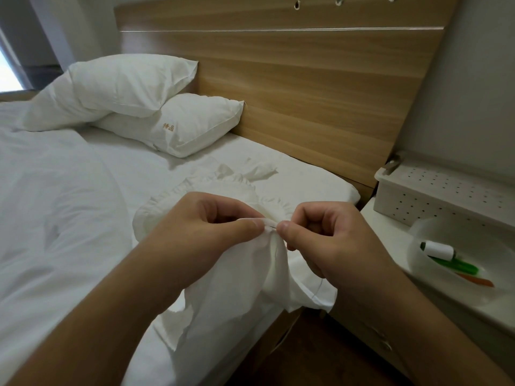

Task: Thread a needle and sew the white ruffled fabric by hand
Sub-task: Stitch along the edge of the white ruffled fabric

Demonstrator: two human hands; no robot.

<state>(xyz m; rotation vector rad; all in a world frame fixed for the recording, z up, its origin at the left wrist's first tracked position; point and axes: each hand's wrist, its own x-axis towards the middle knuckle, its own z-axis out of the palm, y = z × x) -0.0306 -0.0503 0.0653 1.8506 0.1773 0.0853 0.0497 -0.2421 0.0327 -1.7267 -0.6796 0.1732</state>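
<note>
Stitching seems to be the step in hand. The left hand (211, 227) pinches a folded edge of the white ruffled fabric (237, 280) between thumb and fingers, and the right hand (328, 238) pinches the needle (273, 225) at the same fold, just beside the left thumb. To do it well, I think the fold should be kept tight and the needle pushed straight along the edge. Only a short dark part of the needle shows; its long axis lies almost level, pointing toward the left hand. The fabric hangs from the hands over the bed (69, 218) edge.
</note>
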